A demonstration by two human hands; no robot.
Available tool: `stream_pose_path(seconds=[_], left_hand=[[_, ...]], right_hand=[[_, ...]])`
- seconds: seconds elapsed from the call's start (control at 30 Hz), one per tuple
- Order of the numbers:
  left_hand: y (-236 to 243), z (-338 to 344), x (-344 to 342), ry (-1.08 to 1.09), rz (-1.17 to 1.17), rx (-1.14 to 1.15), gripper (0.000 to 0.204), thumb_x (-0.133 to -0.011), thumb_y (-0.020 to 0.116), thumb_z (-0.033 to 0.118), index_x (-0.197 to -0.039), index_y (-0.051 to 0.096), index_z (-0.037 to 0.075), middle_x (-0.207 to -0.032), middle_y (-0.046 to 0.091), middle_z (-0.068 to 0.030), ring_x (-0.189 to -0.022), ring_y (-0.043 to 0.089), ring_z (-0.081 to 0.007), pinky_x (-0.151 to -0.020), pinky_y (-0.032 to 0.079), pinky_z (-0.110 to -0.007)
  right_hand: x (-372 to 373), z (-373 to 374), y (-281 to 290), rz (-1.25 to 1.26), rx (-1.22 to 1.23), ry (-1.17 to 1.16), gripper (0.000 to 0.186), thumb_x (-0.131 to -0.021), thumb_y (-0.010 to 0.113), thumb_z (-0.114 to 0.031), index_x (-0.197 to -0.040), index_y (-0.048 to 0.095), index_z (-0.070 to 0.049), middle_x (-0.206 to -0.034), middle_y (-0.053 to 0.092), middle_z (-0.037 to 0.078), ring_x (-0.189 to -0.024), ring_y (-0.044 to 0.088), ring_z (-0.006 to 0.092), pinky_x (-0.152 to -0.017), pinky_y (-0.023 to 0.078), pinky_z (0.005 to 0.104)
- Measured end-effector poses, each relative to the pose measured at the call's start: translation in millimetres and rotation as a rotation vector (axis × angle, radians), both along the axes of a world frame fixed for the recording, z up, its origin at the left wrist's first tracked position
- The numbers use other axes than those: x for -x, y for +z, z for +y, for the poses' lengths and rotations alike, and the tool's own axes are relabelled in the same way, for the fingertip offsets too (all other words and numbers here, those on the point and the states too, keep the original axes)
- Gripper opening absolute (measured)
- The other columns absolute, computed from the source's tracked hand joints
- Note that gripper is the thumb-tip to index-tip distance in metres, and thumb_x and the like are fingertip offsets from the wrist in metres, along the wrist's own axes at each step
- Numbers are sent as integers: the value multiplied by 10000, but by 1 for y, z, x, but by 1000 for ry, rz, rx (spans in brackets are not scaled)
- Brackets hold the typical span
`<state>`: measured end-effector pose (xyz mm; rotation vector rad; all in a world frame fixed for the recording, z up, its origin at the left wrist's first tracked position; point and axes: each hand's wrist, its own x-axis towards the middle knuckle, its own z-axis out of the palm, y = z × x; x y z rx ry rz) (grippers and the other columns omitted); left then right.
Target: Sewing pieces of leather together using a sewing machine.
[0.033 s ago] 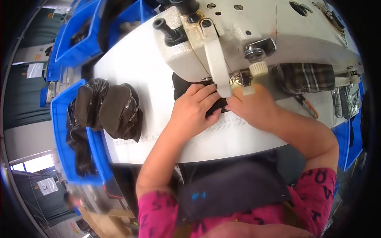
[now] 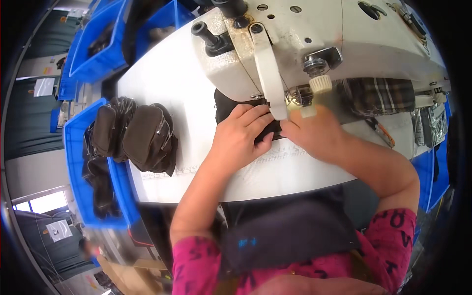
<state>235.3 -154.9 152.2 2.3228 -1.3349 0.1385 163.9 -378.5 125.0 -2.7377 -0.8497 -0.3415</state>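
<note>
A dark fabric piece (image 2: 223,109) lies under the head of a white sewing machine (image 2: 314,34). My left hand (image 2: 242,132) rests over it, fingers bent onto the cloth and thumb at its near edge, with dark cloth showing between. Close by on the right, my right hand (image 2: 317,133) has thumb and fingers closed at the cloth's edge beside the needle area. The machine's white lever (image 2: 269,73) and thread guide parts hide some right fingertips and the stitching spot.
Dark zippered pouches (image 2: 147,137) stand on the white table (image 2: 196,179) at left, beside a blue bin (image 2: 76,162) holding more dark pieces. Right of my hands lie a plaid fabric item (image 2: 378,97) and orange-handled snips (image 2: 383,133). More blue bins (image 2: 105,59) stand far left.
</note>
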Motion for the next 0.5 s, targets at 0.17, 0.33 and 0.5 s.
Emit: stream_pose_path(seconds=[0.17, 0.33, 0.5], left_hand=[[-6, 2, 2, 24, 17, 68, 371, -762, 780, 121, -1124, 754, 40, -1190, 725, -65, -1023, 661, -265, -874, 585, -370], [-4, -5, 10, 72, 75, 61, 380, -766, 776, 103, -1141, 763, 45, -1178, 744, -81, -988, 691, -308, -849, 582, -391], [-6, -4, 8, 85, 75, 40, 386, -765, 781, 103, -1146, 764, 45, -1177, 734, -80, -954, 676, -302, -846, 575, -394]], right_hand=[[4, 4, 5, -41, -2, 35, 181, -793, 667, -129, -968, 667, -84, -820, 633, 41, -774, 678, 220, -674, 536, 377], [4, 3, 1, -33, -9, 46, 245, -801, 667, -131, -1036, 693, -66, -803, 631, 30, -753, 675, 220, -665, 523, 371], [3, 2, 2, 25, -12, 45, 297, -827, 674, -136, -1105, 703, -37, -764, 625, 26, -712, 666, 226, -647, 508, 380]])
